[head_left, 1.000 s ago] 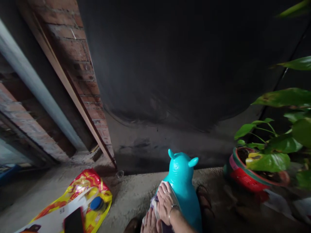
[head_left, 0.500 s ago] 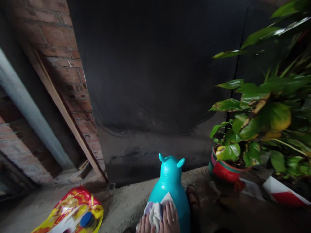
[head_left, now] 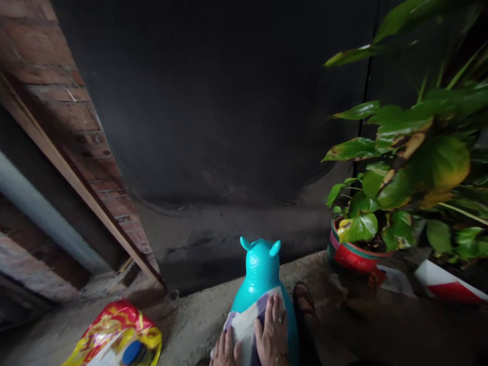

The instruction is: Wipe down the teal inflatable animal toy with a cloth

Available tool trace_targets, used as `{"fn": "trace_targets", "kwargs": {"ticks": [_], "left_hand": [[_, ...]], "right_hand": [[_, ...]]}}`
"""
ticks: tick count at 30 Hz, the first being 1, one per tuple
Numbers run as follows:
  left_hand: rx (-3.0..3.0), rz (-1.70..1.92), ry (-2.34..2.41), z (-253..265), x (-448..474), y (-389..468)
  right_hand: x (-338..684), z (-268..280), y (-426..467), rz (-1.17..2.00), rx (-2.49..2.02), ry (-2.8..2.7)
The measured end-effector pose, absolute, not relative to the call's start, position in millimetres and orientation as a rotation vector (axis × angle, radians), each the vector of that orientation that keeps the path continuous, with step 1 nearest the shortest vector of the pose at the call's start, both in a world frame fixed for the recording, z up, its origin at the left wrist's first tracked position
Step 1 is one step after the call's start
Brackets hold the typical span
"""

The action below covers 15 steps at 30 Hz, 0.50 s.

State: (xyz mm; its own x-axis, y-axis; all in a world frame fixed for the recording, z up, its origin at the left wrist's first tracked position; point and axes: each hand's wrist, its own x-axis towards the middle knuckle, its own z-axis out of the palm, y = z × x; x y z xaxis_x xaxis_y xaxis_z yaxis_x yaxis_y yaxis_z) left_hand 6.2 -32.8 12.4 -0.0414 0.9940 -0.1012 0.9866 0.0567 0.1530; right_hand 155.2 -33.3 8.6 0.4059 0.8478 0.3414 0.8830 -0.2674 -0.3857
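A shiny turquoise inflatable animal toy (head_left: 263,264) with two small ears stands at the bottom middle, its back towards me. Draped over its back is a white cloth (head_left: 244,325) with purple stripes. My right hand (head_left: 272,330) lies flat on the cloth, fingers stretched up along the toy and a ring on one finger. Lower down on the left, my left hand (head_left: 225,351) rests on the cloth's edge with its fingers extended; the frame cuts off part of it. The toy's lower body is hidden by the cloth and hands.
A black panel (head_left: 229,127) rises just beyond the toy. To the right stands a leafy plant in a red and green pot (head_left: 354,256), near a sandalled foot (head_left: 305,300). At left lie a red and yellow bag (head_left: 122,315) and a blue-capped container (head_left: 133,352), below a brick wall (head_left: 87,117).
The cloth has gone from bunched to spread flatter over the toy's back. My right hand has moved up and right, away from my left. The view has shifted slightly.
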Motion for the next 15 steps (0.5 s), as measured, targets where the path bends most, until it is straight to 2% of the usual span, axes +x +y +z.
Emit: {"fn": "trace_targets", "kwargs": {"ticks": [3, 7, 15], "left_hand": [[1.963, -0.145, 2.075, 37, 13, -20], [1.952, -0.244, 2.054, 54, 21, -13], [2.023, -0.026, 2.164, 16, 22, -20]], "right_hand": [[165, 27, -20, -0.05, -2.12, -1.582], [167, 33, -15, -0.08, -2.119, -1.597], [168, 20, -16, -0.293, -2.042, -1.572]]}}
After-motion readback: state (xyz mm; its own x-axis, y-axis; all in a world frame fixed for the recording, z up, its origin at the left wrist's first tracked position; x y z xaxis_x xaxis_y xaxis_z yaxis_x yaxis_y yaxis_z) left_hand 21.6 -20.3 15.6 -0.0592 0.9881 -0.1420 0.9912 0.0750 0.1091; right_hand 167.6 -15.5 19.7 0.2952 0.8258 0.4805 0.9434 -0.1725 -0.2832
